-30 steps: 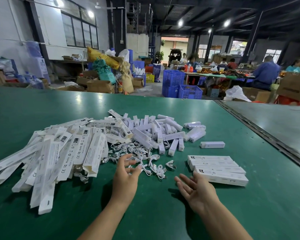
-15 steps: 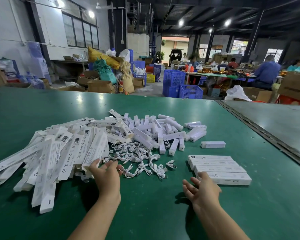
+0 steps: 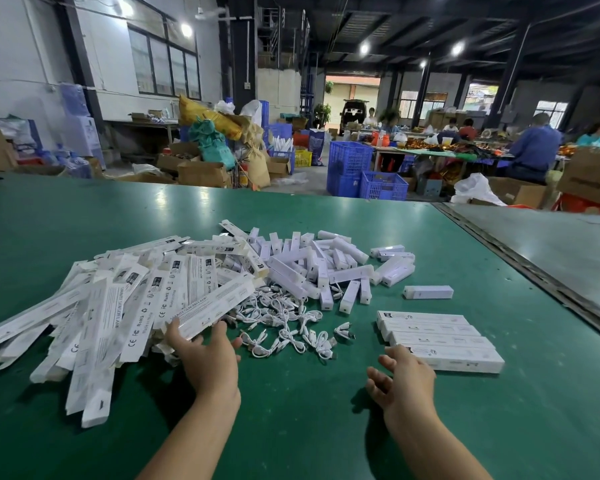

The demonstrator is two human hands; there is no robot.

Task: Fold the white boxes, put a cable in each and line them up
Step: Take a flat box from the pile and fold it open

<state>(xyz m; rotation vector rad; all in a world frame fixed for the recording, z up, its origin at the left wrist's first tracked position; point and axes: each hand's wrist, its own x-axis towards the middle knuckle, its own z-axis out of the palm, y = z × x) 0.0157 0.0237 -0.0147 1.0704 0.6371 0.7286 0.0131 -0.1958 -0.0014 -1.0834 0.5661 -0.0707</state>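
Observation:
A big heap of flat, unfolded white boxes (image 3: 118, 306) lies at the left of the green table (image 3: 291, 427). My left hand (image 3: 208, 355) grips the near end of one flat box (image 3: 215, 304), which is lifted off the heap's right edge. A tangle of short white cables (image 3: 284, 327) lies in the middle. Several folded boxes (image 3: 440, 341) lie side by side in a row at the right. My right hand (image 3: 404, 375) hovers with relaxed fingers just left of that row, holding nothing.
A pile of small white oblong units (image 3: 326, 268) lies behind the cables, one lone unit (image 3: 428, 292) to its right. A metal seam (image 3: 534, 275) runs along the table's right side. Beyond the far edge stand blue crates, cardboard boxes and seated workers.
My left hand moved from the cables leftward to the heap and took hold of a flat box, lifting its end. My right hand stayed near the folded row.

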